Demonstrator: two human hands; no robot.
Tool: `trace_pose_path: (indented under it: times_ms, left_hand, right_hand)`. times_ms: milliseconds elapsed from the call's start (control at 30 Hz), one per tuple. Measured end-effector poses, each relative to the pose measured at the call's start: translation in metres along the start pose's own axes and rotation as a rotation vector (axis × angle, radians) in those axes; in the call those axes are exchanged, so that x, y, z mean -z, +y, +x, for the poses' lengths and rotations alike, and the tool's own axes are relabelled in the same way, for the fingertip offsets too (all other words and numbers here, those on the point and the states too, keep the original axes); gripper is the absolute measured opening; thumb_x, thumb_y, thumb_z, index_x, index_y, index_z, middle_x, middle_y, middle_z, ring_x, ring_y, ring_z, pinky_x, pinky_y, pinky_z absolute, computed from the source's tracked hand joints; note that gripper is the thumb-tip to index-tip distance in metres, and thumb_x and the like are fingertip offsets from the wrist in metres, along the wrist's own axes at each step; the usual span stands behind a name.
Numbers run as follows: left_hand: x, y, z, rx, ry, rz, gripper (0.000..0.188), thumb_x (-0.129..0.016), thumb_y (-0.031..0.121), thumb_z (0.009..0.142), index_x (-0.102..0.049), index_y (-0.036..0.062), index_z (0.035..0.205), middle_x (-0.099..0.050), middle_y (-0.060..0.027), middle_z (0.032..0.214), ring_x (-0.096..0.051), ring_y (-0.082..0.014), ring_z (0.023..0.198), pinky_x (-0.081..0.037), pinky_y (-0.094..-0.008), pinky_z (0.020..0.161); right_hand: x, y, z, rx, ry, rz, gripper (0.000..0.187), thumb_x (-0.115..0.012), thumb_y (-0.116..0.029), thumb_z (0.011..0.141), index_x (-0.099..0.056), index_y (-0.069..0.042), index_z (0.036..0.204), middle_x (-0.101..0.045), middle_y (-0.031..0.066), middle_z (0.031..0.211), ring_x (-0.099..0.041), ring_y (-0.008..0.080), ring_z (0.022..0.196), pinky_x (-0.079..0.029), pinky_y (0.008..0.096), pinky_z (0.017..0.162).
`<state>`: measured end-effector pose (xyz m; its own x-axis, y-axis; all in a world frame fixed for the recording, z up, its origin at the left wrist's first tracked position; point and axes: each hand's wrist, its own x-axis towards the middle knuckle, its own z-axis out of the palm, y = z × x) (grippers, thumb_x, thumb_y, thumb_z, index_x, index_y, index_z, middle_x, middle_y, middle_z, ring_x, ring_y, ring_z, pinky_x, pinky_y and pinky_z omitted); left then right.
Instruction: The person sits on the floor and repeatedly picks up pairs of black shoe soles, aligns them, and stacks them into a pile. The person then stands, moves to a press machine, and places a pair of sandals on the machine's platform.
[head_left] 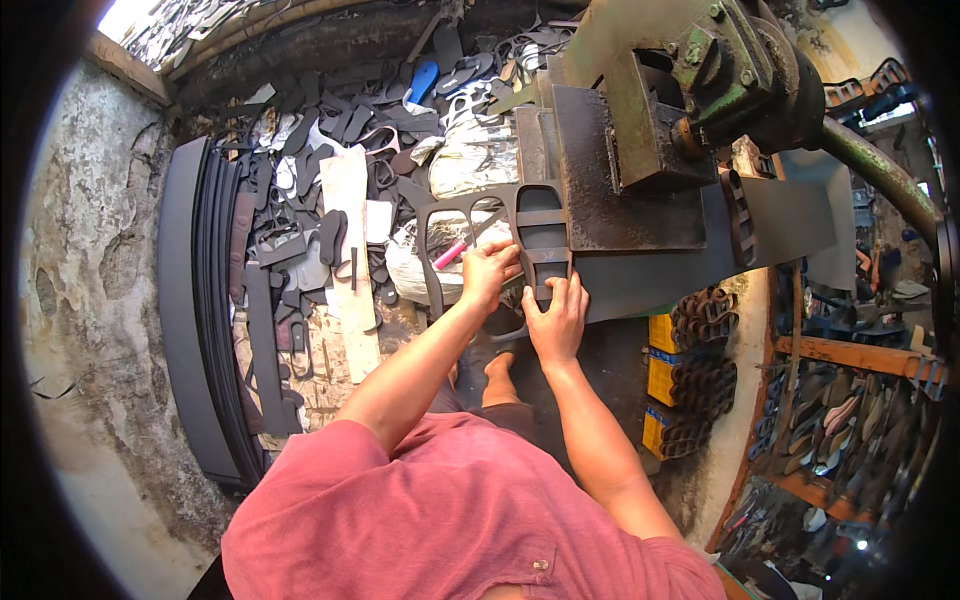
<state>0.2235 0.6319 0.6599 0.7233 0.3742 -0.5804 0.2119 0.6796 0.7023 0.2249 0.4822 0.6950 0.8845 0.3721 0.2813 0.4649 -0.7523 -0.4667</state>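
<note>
A sole-shaped metal cutting die point(543, 217) with crossbars lies on a dark rubber sheet point(625, 285), just left of the press plate. My left hand point(488, 277) is closed on the die's left rim. At its near end, my right hand point(557, 318) grips it between thumb and curled fingers. Left of the die, the sheet is an open web point(428, 240) with sole-shaped holes. A pink stick-like thing point(450, 255) shows through one hole, close to my left hand; its kind is unclear.
A heavy green press point(640, 120) stands at the right, its lever slanting outward. Another die point(740, 215) sits farther right on the sheet. Black offcuts point(300, 260) cover the left side, beside stacked sheets point(200, 300). Yellow boxes point(660, 378) and more dies point(705, 365) stand below the press.
</note>
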Motion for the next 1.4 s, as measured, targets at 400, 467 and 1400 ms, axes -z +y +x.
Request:
trace_pose_path:
  times_ms: [400,467,1400]
  left_hand:
    - [-0.005,0.013,-0.013,-0.111,-0.088,0.004,0.064,-0.078,0.009,0.092,-0.05,-0.0046,0.149,-0.062,-0.0145,0.142,-0.068,-0.0176,0.114,-0.058,-0.0306,0.097]
    - [-0.001,0.013,-0.012,-0.106,-0.159,0.02,0.066,-0.075,0.011,0.095,-0.045,-0.0039,0.152,-0.056,-0.0158,0.148,-0.064,-0.0202,0.123,-0.056,-0.0342,0.102]
    - [0.012,0.079,0.04,-0.3,0.145,0.167,0.067,-0.067,0.021,0.103,-0.034,0.0039,0.158,-0.059,-0.013,0.137,-0.062,-0.0219,0.12,-0.052,-0.0355,0.102]
  right_hand:
    - [0.029,0.055,-0.043,0.043,-0.176,-0.017,0.083,-0.09,-0.032,0.074,-0.052,0.003,0.139,-0.05,0.0178,0.148,-0.041,0.0395,0.142,-0.037,0.0496,0.118]
    - [0.029,0.056,-0.042,0.06,-0.147,-0.008,0.082,-0.09,-0.031,0.074,-0.054,0.004,0.138,-0.054,0.0168,0.146,-0.043,0.0394,0.142,-0.04,0.0488,0.117]
    - [0.066,0.207,0.118,-0.392,-0.136,-0.094,0.079,-0.079,-0.055,0.08,-0.058,-0.016,0.147,-0.041,0.0074,0.164,-0.017,0.033,0.159,-0.013,0.0654,0.125]
